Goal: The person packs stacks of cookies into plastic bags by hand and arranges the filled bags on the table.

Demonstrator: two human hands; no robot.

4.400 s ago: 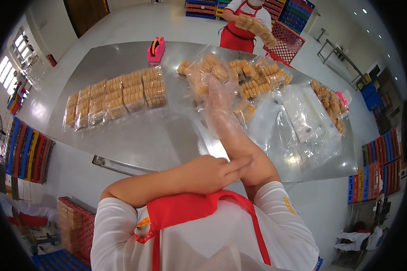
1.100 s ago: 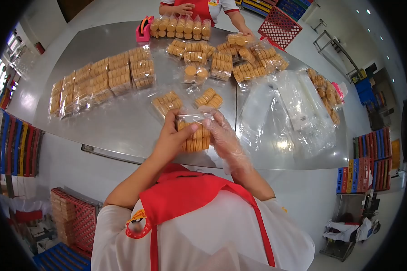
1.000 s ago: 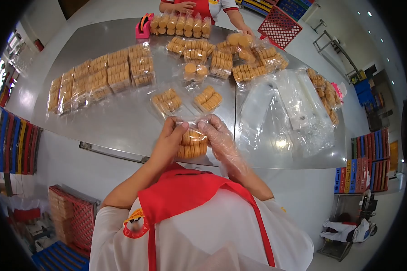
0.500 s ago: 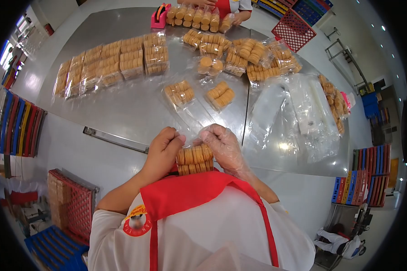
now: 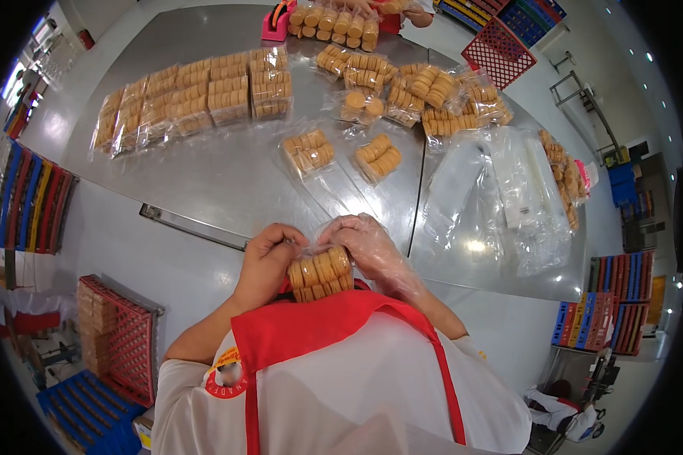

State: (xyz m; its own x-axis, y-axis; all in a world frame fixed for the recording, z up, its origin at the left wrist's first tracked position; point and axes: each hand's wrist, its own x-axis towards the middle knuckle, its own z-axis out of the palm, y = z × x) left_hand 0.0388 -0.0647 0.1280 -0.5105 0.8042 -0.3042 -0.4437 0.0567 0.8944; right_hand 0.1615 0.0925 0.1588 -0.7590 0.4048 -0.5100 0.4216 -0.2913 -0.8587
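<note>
A clear bag of round biscuits (image 5: 320, 273) in rows is held close to my red apron. My left hand (image 5: 269, 258), bare, pinches the bag's top film on the left. My right hand (image 5: 366, 246), in a thin clear plastic glove, is closed on the same film from the right, its fingertips partly hidden. Just beyond my hands, two more bags lie on the steel table, a left biscuit bag (image 5: 308, 153) and a right biscuit bag (image 5: 378, 158), their loose film ends stretching toward me.
Filled bags stand in a block (image 5: 193, 95) at the left of the steel table (image 5: 228, 178). A heap of bags (image 5: 432, 95) lies farther back, with flat empty bags (image 5: 501, 197) at right. A pink tape dispenser (image 5: 276, 24) stands near a co-worker's hand (image 5: 419, 17).
Both hands have drawn closer together over the bag's top. The biscuit bag has tilted and shifted slightly left. At the far side, the co-worker's hands have moved.
</note>
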